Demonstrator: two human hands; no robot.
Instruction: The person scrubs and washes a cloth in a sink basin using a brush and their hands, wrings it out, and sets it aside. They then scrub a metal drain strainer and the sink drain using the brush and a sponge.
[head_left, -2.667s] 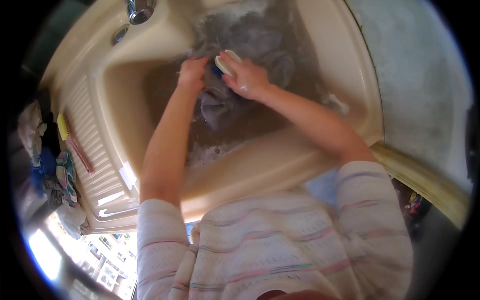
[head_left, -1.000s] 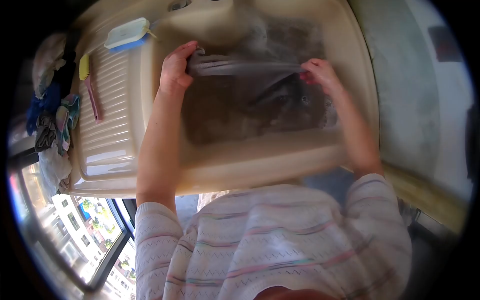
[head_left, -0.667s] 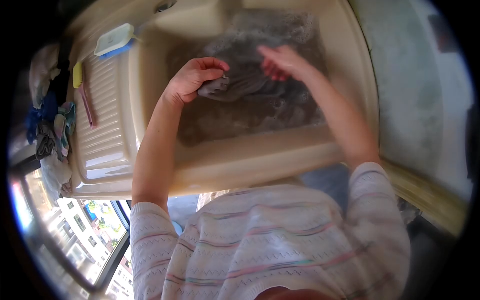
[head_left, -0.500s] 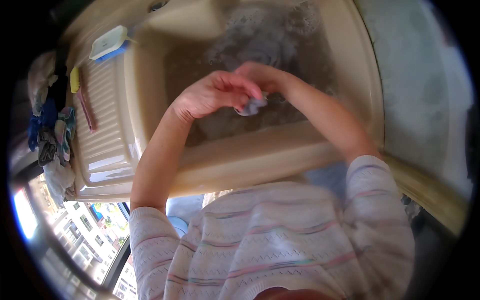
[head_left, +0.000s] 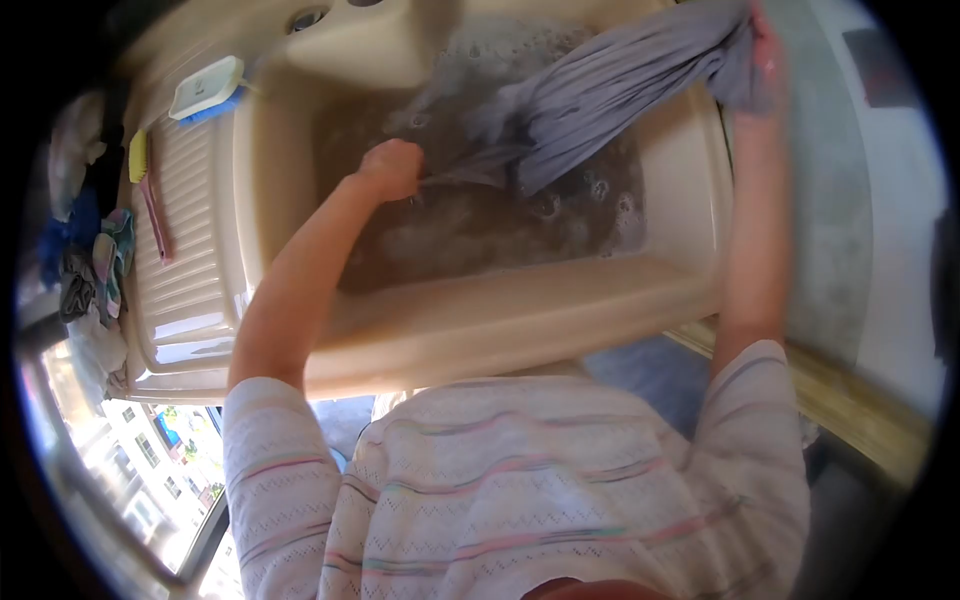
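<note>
A wet grey cloth garment [head_left: 620, 90] stretches from the murky, sudsy water [head_left: 470, 235] in the beige sink [head_left: 500, 335] up to the right. My right hand [head_left: 765, 65], blurred, is closed on its upper end beyond the sink's right rim. Over the water on the left, my left hand [head_left: 393, 170] is closed in a fist on a thin, drawn-out part of the same garment. The garment's lower folds reach the water, and its full shape cannot be made out.
On the ribbed washboard [head_left: 185, 250] to the left lie a blue-and-white scrub brush [head_left: 207, 90] and a long-handled brush with yellow bristles [head_left: 150, 195]. Several crumpled clothes [head_left: 85, 250] hang along the left edge. A wall [head_left: 830, 200] stands on the right.
My hands were close together over the water and have moved apart. The right one has lifted the grey garment up and right; the left has shifted slightly left.
</note>
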